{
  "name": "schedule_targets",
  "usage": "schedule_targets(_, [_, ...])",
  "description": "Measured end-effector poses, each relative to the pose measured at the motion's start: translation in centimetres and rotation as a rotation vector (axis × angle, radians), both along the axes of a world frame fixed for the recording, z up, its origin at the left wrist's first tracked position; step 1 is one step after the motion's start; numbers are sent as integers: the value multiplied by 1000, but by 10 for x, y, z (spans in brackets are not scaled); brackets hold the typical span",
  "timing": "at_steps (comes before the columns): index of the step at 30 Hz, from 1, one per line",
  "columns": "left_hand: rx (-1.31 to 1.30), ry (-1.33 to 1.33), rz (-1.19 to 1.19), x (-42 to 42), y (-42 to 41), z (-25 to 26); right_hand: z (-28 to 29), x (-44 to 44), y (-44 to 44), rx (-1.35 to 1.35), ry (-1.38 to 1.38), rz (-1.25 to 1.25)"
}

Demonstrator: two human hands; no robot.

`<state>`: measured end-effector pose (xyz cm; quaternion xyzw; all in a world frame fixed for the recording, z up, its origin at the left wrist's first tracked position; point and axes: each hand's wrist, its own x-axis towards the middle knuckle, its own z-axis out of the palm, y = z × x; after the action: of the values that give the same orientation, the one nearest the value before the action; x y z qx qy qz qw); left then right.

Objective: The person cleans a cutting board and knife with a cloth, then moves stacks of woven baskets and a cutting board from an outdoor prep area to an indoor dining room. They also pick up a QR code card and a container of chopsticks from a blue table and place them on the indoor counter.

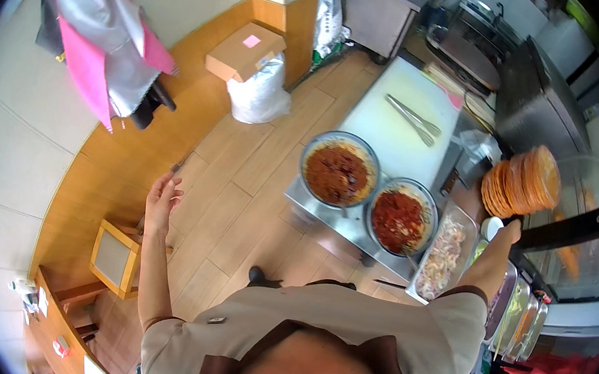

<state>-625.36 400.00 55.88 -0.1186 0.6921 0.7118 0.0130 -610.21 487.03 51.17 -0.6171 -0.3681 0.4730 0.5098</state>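
Observation:
My left hand (165,197) is raised over the floor at the left, fingers loosely apart and holding nothing. On the right, my right hand (511,231) reaches to the dark frame of a glass-sided cabinet (574,229); its fingers are mostly hidden, so its grip cannot be told. Stacks of flat orange-brown rounds (522,180) stand just beyond it, and a small white round container (492,228) is beside it. Two bowls, one of brown-red seasoning paste (336,173) and one of redder sauce (398,220), sit at the near end of a worktable. Metal tongs (413,120) lie on a white cutting board (395,137).
A long metal tray of shredded food (442,249) adjoins the red bowl. Several narrow trays (516,320) line the right side. A cardboard box (246,52) rests on a white sack (259,92). A wooden chair (115,260) stands at left, near hanging aprons (103,23).

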Motion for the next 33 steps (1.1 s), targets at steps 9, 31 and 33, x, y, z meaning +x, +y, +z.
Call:
schedule_targets(9, [42, 24, -356, -176, -28, -33, -38, -80, -103, -75, -232, 82])
schedule_targets(31, [153, -721, -4, -541, -113, -274, -54, -766, -453, 470, -191, 1436])
schedule_targets(33, [142, -720, -221, -605, -59, -248, -82, -788, -442, 410, -206, 1501])
